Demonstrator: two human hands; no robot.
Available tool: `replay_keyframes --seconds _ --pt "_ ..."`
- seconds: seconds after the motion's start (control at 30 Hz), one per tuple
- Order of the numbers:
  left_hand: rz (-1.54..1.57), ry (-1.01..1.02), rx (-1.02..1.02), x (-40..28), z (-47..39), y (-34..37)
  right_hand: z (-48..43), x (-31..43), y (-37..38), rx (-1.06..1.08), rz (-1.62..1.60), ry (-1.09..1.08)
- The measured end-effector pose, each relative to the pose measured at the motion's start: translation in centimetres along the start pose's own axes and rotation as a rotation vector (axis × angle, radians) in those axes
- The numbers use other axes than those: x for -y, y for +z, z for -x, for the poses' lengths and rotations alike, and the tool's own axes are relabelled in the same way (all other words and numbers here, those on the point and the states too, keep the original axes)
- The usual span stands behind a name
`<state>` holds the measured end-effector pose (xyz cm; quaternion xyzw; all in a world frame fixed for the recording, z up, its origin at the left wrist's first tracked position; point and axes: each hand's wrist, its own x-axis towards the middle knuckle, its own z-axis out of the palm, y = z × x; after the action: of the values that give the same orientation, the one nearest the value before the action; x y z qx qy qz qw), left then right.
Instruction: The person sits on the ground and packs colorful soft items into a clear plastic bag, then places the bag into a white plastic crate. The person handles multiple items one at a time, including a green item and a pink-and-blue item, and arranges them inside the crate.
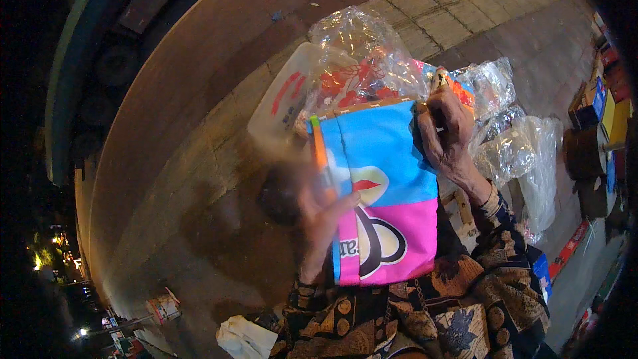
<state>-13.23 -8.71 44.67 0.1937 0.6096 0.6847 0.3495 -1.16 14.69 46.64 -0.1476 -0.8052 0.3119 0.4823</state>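
A folded blue and pink printed cloth [384, 159] lies before me, with a red-lipped shape and a bold black outline on it. Along its left side my left hand [319, 204] is blurred, its thumb over the cloth's edge; whether it grips is unclear. My right hand [446, 127] has its fingers bent at the cloth's upper right corner, and that corner is partly hidden by them. Just above the cloth sits a clear plastic bag [369, 45] with red printing. A whitish translucent plastic piece [281, 94] with red marks is to its left.
Crumpled clear plastic bags [536, 159] lie at the right on the paved ground [224, 89]. Farther right stand boxes [590, 104] and a long red item [568, 249]. A pale crumpled sheet [246, 336] is at the lower left. A small box-like object [163, 307] stands beyond it.
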Motion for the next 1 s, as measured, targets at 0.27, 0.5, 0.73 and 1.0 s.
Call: replay_keyframes --seconds 0.27,0.5,0.73,1.0 --pt "-0.213 0.001 -0.119 5.3 6.7 4.4 12.5 -2.8 -1.2 0.166 0.09 0.335" --pt "-0.739 0.072 -0.169 7.1 9.3 4.8 14.6 -3.7 -1.1 0.09 0.155 0.138" --pt "-0.544 0.228 -0.209 9.5 6.3 7.9 13.8 -6.0 -3.0 0.26 0.27 0.245" --pt "-0.997 0.262 -0.259 10.5 0.2 7.7 11.9 -6.7 -4.1 0.325 0.289 0.198"
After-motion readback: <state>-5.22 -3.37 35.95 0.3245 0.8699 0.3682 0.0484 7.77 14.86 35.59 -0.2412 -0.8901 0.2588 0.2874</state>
